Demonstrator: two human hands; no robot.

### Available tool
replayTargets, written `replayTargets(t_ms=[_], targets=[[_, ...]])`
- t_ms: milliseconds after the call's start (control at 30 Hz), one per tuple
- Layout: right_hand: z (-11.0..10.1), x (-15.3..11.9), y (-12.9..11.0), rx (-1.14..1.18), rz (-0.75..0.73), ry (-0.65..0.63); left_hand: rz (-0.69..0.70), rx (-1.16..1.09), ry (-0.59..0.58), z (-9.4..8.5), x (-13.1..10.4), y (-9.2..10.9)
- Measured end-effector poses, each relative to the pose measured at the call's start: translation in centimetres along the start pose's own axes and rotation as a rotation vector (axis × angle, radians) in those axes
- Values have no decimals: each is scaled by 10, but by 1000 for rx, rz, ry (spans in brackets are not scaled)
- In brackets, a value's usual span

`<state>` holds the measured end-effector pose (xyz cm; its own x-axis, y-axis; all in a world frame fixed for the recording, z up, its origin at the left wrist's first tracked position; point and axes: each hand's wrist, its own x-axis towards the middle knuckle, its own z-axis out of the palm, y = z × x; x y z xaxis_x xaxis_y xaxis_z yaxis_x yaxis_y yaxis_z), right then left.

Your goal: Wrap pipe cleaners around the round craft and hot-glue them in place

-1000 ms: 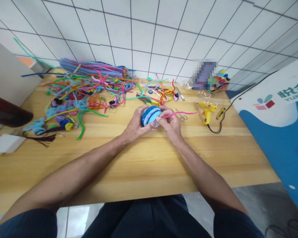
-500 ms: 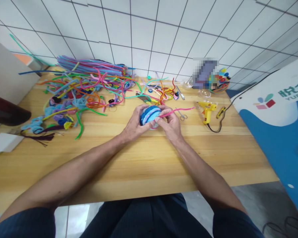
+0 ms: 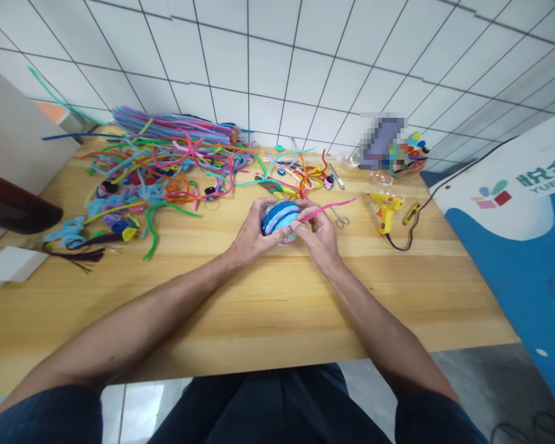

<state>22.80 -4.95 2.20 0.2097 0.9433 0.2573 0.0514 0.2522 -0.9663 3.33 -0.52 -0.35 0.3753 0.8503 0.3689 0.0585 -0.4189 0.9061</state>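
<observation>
A round ball wrapped in bands of dark and light blue pipe cleaner [image 3: 277,217] is held up between both hands over the table. My left hand [image 3: 250,235] is closed around its left side, thumb pressed on the front. On the other side, my right hand [image 3: 321,237] pinches a pink pipe cleaner [image 3: 340,203] against the ball, and its free end sticks out to the right. The fingers behind the ball are partly hidden. Just beyond my right hand lie small scissors [image 3: 341,221].
A tangle of coloured pipe cleaners [image 3: 143,172] covers the left of the wooden table [image 3: 268,308], with a thick bundle [image 3: 176,126] behind it. To the right are a yellow glue gun [image 3: 386,213] with its cord, a yellow cutter [image 3: 411,213] and a basket of colourful pieces [image 3: 409,161].
The ball has turned a little in my hands, so its blue bands slant differently. The pink pipe cleaner's free end has drawn in slightly to the left.
</observation>
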Motion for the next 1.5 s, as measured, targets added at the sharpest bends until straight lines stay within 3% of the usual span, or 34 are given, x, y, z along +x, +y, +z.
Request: replayTargets(t_ms=[367, 600, 767, 967, 1233, 1500], targets=[[-4, 3, -4, 39, 24, -19, 55, -31, 1, 0, 1, -5], [-3, 2, -1, 33, 36, -7, 66, 61, -28, -4, 4, -4], [-3, 3, -1, 51, 36, -20, 34, 40, 12, -2, 5, 2], [-5, 5, -2, 73, 56, -29, -28, -30, -29, -4, 1, 6], [-5, 5, 4, -22, -35, -2, -6, -61, -22, -1, 1, -5], [-3, 2, -1, -110, -108, -39, -33, -91, -39, 2, 0, 0]])
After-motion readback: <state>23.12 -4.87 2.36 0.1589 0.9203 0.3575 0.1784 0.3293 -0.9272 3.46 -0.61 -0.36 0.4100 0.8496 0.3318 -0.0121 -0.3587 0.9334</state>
